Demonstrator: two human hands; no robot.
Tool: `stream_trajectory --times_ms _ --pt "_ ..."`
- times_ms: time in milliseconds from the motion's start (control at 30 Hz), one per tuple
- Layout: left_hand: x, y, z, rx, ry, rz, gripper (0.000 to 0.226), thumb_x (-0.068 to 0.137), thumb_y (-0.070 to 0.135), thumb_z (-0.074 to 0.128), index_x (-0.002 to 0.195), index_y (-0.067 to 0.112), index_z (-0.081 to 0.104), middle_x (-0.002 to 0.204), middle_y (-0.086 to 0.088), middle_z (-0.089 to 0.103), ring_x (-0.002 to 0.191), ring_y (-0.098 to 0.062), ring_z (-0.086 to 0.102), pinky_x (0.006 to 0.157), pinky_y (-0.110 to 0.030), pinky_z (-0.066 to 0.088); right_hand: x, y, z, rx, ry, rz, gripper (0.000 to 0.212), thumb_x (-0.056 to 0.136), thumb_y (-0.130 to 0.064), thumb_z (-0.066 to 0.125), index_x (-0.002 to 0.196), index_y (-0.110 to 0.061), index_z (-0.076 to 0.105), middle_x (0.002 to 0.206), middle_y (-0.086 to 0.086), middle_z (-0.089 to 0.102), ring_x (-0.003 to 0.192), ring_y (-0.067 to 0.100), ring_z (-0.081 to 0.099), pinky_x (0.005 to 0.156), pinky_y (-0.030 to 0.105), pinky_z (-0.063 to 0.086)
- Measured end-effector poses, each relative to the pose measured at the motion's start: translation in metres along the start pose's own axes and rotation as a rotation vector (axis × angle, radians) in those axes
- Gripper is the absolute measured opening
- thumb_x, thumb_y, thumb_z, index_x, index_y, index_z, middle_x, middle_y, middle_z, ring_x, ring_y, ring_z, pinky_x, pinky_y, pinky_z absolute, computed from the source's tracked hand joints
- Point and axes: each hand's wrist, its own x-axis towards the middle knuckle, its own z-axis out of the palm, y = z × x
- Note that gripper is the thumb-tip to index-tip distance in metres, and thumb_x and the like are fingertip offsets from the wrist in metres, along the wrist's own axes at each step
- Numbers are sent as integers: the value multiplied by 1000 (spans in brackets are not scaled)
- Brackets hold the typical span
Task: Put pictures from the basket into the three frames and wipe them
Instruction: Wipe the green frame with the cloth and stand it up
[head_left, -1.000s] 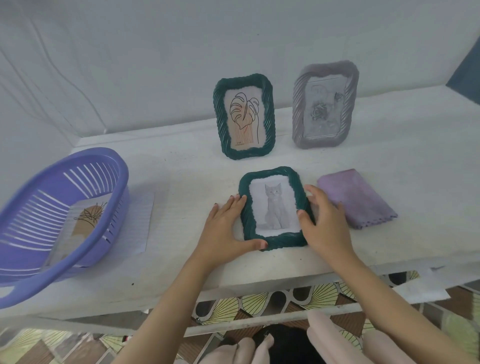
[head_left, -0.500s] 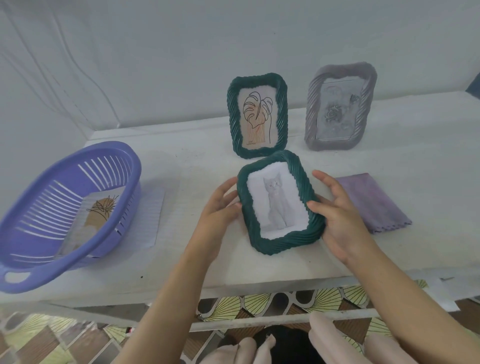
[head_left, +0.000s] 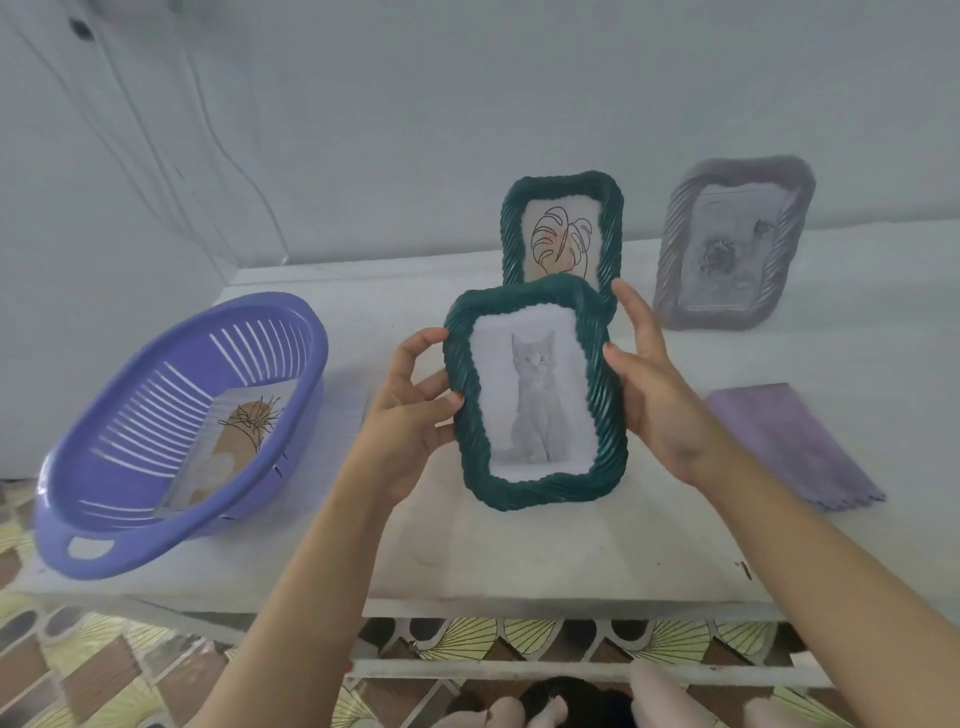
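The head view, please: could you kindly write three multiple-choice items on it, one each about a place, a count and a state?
1. Where is the purple cloth?
A. In the basket
B. On the table, right of the cat frame
C. Over the grey frame

2. How many frames hold pictures?
A. One
B. Two
C. Three

3. What state is the cat frame in?
A. Held by both hands
B. Lying flat
C. Standing against the wall

Answers: B, it lies flat on the table; C, leaf frame, grey frame and cat frame; A, left hand and right hand have a grip on its sides.

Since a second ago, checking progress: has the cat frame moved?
Yes. The cat frame rose off the table, tilted upright, now overlapping the leaf frame.
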Motion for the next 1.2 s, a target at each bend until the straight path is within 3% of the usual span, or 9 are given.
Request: stream_trajectory --times_ms 100,233,367,467,567,667,767,1033,1200 --pt "1 4 -6 21 -16 2 62 75 -4 51 122 36 44 97 -3 67 78 -18 59 69 -32 53 17 -4 4 48 -16 -26 43 101 -28 31 133 -56 24 133 -26 49 115 4 55 80 25 47" --pt "6 9 -9 9 18 -1 62 78 6 48 132 36 39 87 2 63 75 -17 54 69 -30 50 36 -3 11 1 -67 -92 36 89 -53 37 121 -67 32 150 -24 23 138 7 29 109 41 34" --pt "20 16 -8 51 94 5 37 99 37 32 137 41 31 108 11 67 100 -17 61 85 -38 47 50 5 18 -108 -57 -201 42 91 -52 31 132 -60 27 152 -25 17 141 1 14 118 46 14" --pt "32 25 -9 146 166 23 37 100 45 19 135 53 22 107 25 66 105 -8 63 87 -37 51 65 3 24 -174 -29 -260 47 93 -51 28 139 -52 18 152 -28 13 142 -1 9 118 46 11" --pt "45 31 -13 191 273 61 35 98 48 21 129 63 21 113 23 61 112 -14 58 90 -43 50 87 -6 32 -205 -9 -284 44 96 -48 23 138 -55 14 145 -38 10 140 -7 4 119 40 8" --pt "59 33 -19 205 335 125 37 99 41 26 123 68 21 135 21 45 125 -10 45 97 -45 46 112 -13 42 -216 16 -310 43 101 -34 18 144 -40 12 137 -42 13 129 -23 7 112 14 8" --pt "76 35 -30 205 399 174 41 100 34 28 127 65 24 143 20 37 130 -7 39 106 -46 37 138 -13 50 -223 7 -276 43 102 -29 19 145 -36 15 142 -33 14 130 -18 10 104 6 10" --pt "114 33 -52 202 547 232 40 101 24 31 135 45 36 144 15 39 130 -5 39 110 -39 33 194 7 62 -113 -21 -148 38 102 -29 22 132 -45 38 145 -20 31 138 4 22 118 37 16" --pt "125 30 -59 160 603 241 40 101 20 32 137 36 38 142 13 42 127 -4 42 110 -32 34 208 10 68 -53 -27 -157 34 102 -23 24 128 -31 44 135 -8 48 127 6 41 112 31 30"
